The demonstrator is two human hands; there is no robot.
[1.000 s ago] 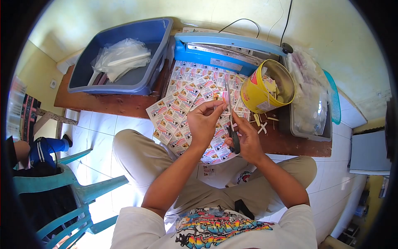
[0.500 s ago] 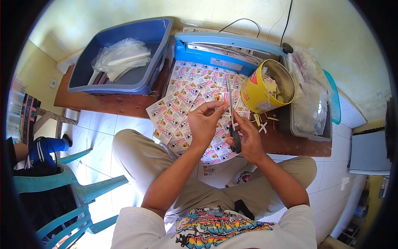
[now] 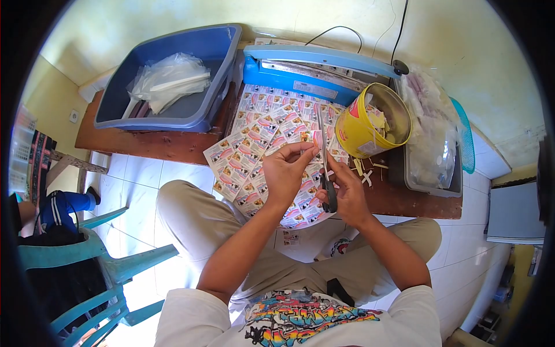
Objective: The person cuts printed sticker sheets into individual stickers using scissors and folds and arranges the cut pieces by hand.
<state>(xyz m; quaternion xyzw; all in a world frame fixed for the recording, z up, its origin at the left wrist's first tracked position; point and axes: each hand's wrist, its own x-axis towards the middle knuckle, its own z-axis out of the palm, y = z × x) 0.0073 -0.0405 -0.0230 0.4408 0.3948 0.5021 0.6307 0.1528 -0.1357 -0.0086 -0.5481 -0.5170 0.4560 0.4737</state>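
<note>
My left hand (image 3: 285, 168) pinches a small printed label (image 3: 311, 137) between thumb and fingers. Beside it, my right hand (image 3: 344, 188) grips a pair of scissors (image 3: 329, 194) by the black handle, blades pointing away from me along the label's right edge. Whether the blades touch the paper I cannot tell. Under both hands lie overlapping printed label sheets (image 3: 245, 153). A yellow tin (image 3: 352, 128) holding paper scraps leans to the right of the scissors. Thin paper offcuts (image 3: 366, 173) lie below the tin.
A blue paper cutter (image 3: 277, 78) stands behind the sheets. At the left, a blue tub (image 3: 202, 118) holds clear plastic bags (image 3: 173, 81). A grey bin (image 3: 430, 188) piled with plastic packets (image 3: 430, 133) is on the right. A green chair (image 3: 110, 266) and part of another person (image 3: 63, 208) show at left.
Almost nothing differs. The label and scissors have shifted very slightly between my fingers; both hands stay in nearly the same place.
</note>
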